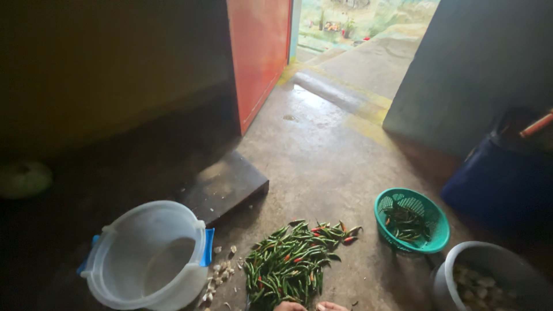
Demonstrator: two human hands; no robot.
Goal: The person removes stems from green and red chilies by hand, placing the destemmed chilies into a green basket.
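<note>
A heap of slim green and red chilli peppers (288, 262) is lying on the bare grey concrete floor (322, 155) of a dim room, just above both hands. The left hand (290, 307) and right hand (332, 307) are barely peeking in at the bottom edge; their grip cannot be told. Daylight is spilling past the open red door (259, 52).

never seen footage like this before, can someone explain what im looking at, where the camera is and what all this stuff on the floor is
There is no machine: a person wears one camera on the head, looking down at a concrete floor near an open red door. Only the fingertips of the hands peek in at the bottom edge, touching each other; what they hold cannot be told. Just above them lies a pile of green and red chillies. To the right a green basket holds a few chillies, and a grey bowl holds pale pieces. To the left stands a clear tub, with pale scraps beside it.
</note>
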